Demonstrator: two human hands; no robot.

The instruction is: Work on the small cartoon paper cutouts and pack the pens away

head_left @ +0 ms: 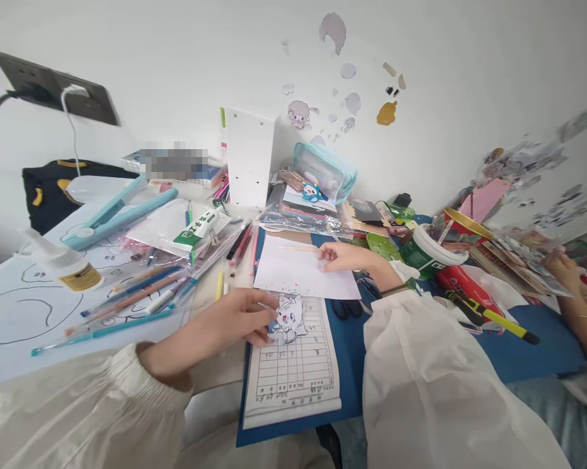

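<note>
My left hand [254, 316] pinches the left edge of a cartoon animal paper cutout [292, 318], outlined in black with a little blue. The cutout is over a pad of printed table forms [298, 381] with handwriting on it. My right hand [339, 256] has its fingers curled closed around one end of a thin pale stick [297, 247], whose exact kind I cannot make out. Under that hand lies a white paper sheet [281, 270] with tiny coloured specks along its near edge. Dark-handled scissors [346, 308] rest just below the sheet, partly covered.
Pens, a plastic bag [202, 231], a white glue bottle [78, 267] and a light blue hair straightener [112, 215] crowd the left. Rightward stand a white-green tub [423, 251] and a yellow-handled cutter [498, 319]. Another person's hand [564, 270] is at far right.
</note>
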